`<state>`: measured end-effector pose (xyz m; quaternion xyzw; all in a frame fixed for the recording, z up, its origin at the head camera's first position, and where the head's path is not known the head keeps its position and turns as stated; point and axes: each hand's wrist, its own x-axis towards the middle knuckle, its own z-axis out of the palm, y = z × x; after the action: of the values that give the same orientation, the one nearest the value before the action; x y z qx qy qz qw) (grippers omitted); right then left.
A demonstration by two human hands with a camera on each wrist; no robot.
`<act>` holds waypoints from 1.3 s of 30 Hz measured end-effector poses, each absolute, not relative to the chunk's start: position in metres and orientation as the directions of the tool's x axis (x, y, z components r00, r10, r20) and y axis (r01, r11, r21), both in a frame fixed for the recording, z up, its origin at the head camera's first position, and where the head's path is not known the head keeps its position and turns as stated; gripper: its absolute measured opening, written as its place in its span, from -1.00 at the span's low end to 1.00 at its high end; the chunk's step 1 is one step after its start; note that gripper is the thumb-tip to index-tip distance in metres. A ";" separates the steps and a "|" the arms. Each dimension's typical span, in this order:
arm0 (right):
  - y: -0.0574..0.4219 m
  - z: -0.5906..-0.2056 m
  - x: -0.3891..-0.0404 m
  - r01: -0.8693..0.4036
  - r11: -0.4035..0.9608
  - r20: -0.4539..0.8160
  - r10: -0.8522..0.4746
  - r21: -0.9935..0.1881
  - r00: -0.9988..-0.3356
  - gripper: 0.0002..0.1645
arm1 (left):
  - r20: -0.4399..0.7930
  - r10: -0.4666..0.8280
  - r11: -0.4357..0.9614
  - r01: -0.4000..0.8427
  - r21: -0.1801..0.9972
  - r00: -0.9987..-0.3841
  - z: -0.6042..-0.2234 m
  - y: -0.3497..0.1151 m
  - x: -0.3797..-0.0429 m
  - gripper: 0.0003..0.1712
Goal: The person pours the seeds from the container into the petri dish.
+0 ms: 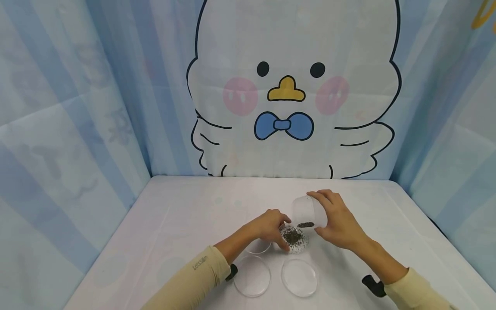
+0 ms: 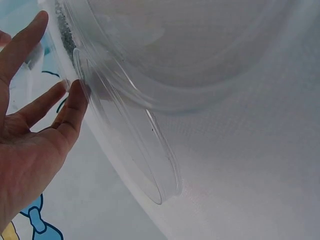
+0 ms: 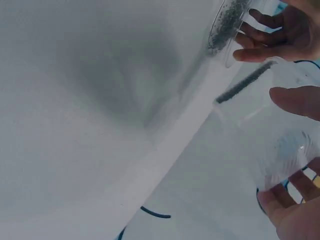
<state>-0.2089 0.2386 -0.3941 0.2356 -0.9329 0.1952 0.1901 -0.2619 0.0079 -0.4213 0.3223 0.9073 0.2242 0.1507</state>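
My right hand [image 1: 339, 221] grips a clear plastic cup [image 1: 303, 208] tipped on its side, mouth to the left. Dark fine grains [image 1: 306, 224] lie along the cup's lower wall. Just below the cup's mouth is a round clear petri dish [image 1: 302, 246], its middle heaped with the same dark grains [image 1: 292, 235]. My left hand [image 1: 269, 226] holds this dish at its left edge, thumb at the near side and fingers at the far side. The right wrist view shows the cup's grain layer [image 3: 245, 82] and the left fingertips by the dish [image 3: 227, 27].
An empty clear dish [image 1: 258, 247] lies partly behind the left hand. Two more clear dishes [image 1: 252, 295] [image 1: 299, 295] lie nearer on the white table [image 1: 186, 206]. A cartoon-printed curtain [image 1: 288, 159] hangs behind the table's back edge.
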 end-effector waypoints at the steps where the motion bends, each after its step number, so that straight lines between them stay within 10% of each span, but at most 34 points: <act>1: 0.242 -0.395 -0.212 -0.500 0.807 0.436 -0.345 -0.314 -0.831 0.12 | -0.129 0.649 0.693 0.513 0.506 -0.749 -0.421 0.008 -0.262 -0.08; 17: 0.294 -0.427 -0.259 -0.247 0.719 0.092 -0.248 -0.650 -0.964 0.13 | -0.137 0.633 0.704 0.494 0.511 -0.762 -0.419 0.007 -0.257 -0.07; 39: 0.306 -0.419 -0.264 -0.292 0.760 0.095 -0.293 -0.581 -0.951 0.39 | -0.126 0.640 0.704 0.512 0.493 -0.758 -0.425 0.008 -0.260 -0.04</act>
<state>-0.2638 0.3061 -0.4190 0.1560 -0.9380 0.3095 -0.0006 -0.2604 0.0084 -0.4248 0.3158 0.9114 0.2202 0.1455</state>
